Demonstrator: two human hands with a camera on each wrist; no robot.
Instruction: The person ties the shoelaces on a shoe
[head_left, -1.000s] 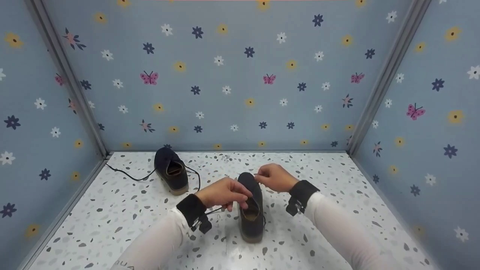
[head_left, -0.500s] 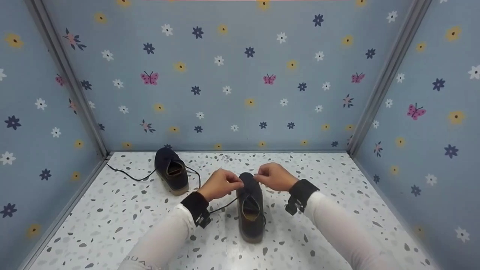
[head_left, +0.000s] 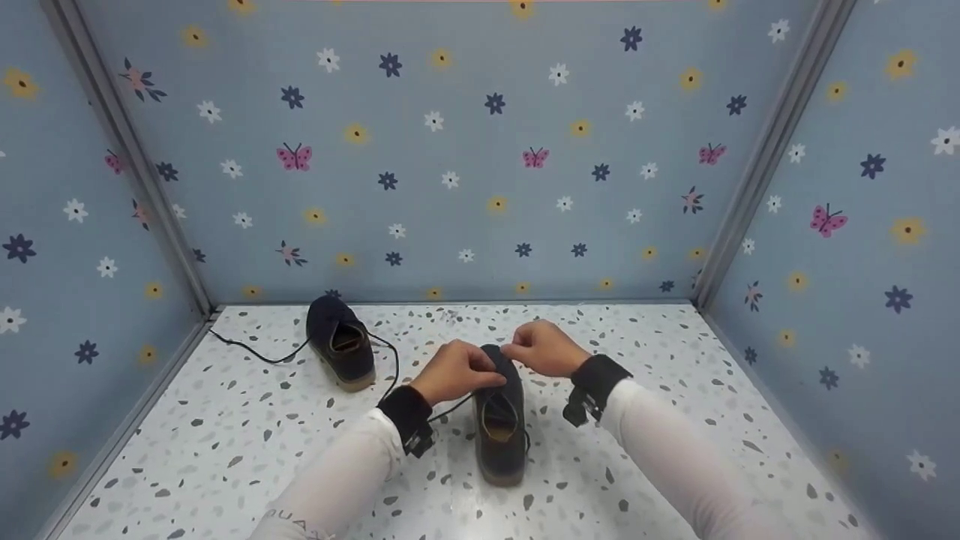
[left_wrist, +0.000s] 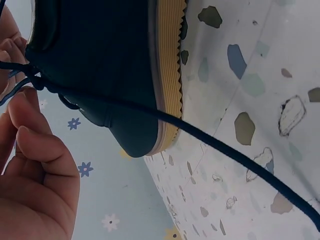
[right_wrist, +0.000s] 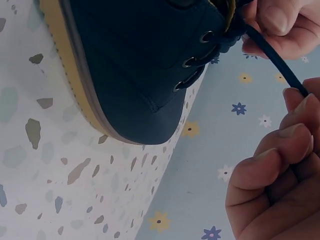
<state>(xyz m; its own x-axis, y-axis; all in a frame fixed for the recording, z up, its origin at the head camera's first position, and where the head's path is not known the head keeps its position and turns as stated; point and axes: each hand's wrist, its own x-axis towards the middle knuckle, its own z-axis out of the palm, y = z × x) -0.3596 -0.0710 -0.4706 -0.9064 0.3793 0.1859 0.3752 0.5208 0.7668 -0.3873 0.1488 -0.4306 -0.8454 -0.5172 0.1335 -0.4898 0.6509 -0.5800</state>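
A dark lace-up shoe [head_left: 501, 457] with a tan sole stands on the speckled surface, toe away from me. Above its lacing, the left hand [head_left: 454, 371] pinches the dark shoelace [left_wrist: 34, 75] close to a small crossing of strands. One long lace end hangs from there past the shoe's side, toward the left wrist. On the other side, the right hand [head_left: 547, 349] holds a strand between thumb and fingers; in the right wrist view this lace [right_wrist: 275, 57] runs taut from the shoe to the fingertips. The hands nearly meet over the toe.
A second dark shoe [head_left: 341, 345] sits at the back left, its laces [head_left: 259, 352] loose and spread to both sides. Flowered blue panels [head_left: 480, 187] enclose the surface at the back and sides, with grey posts [head_left: 139, 157] at the corners.
The left hand has moved forward from over the shoe's opening to the lacing, then slightly right. The right hand has shifted a little left, closer to the left hand. The shoes stay put.
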